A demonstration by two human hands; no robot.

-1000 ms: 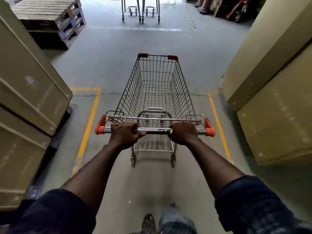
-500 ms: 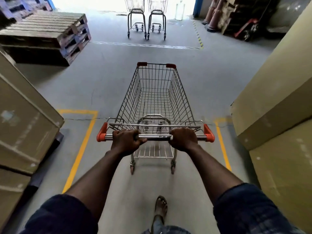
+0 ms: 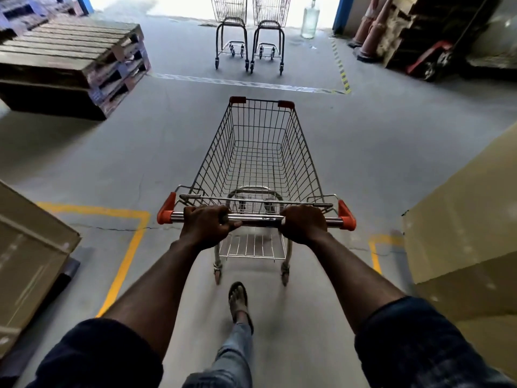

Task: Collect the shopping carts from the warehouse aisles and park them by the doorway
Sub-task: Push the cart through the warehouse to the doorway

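Note:
An empty wire shopping cart [image 3: 258,152] with orange corner caps rolls on the grey floor straight ahead of me. My left hand [image 3: 205,225] grips its metal handle bar [image 3: 256,219] left of centre. My right hand [image 3: 303,224] grips the same bar right of centre. Far ahead, two more carts stand side by side at the bright doorway [image 3: 181,4]: the left parked cart [image 3: 230,32] and the right parked cart [image 3: 268,32].
Stacked wooden pallets [image 3: 70,63] lie at the far left. Large cardboard boxes flank me, one box [image 3: 25,256] on the left and one box [image 3: 464,219] on the right. A water jug [image 3: 310,19], traffic cones [image 3: 372,29] and a red pallet jack [image 3: 430,60] stand near the door. Yellow floor lines [image 3: 126,253] edge the aisle.
I have walked forward with the cart out of the aisle. The parked carts, the pallets and the doorway are closer. Both hands keep the same hold on the bar.

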